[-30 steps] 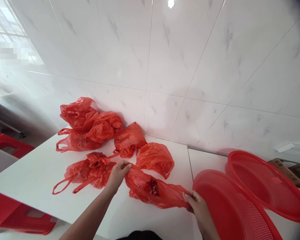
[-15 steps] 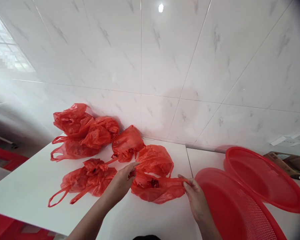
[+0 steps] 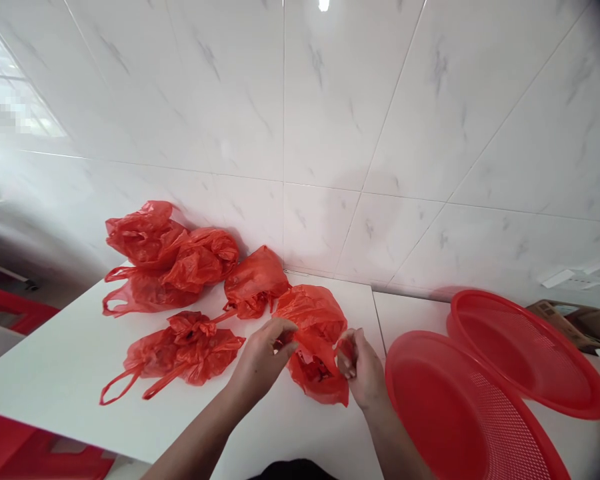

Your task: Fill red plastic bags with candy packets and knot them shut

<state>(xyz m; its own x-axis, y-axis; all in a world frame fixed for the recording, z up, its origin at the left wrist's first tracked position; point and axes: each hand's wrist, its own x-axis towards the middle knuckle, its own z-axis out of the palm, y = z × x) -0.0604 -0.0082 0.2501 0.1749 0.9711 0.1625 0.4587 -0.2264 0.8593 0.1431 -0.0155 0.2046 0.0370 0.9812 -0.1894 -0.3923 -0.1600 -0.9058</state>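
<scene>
A red plastic bag (image 3: 320, 388) sits at the front of the white table with its mouth gaping upward and dark, unclear contents inside. On its left side, my left hand (image 3: 267, 357) pinches the rim between thumb and fingers. My right hand (image 3: 363, 370) has its fingers curled in on the opposite side, closed on the bag's edge. Right behind, and touching it, lies another filled red plastic bag (image 3: 313, 310). To the left of my left hand rests a knotted pair of red bags (image 3: 185, 350) with loose handles.
More red bags (image 3: 170, 257) are heaped at the back left, and a single one (image 3: 257, 283) leans near the tiled wall. Two large red baskets (image 3: 443, 400) with perforated sides stand on the right. Behind them is a cardboard box (image 3: 575, 323). Red stools (image 3: 35, 450) show below the table's left edge.
My hands have come closer together, the right one moving left and slightly up. The bag between them is drawn up narrower, its mouth now facing me more.
</scene>
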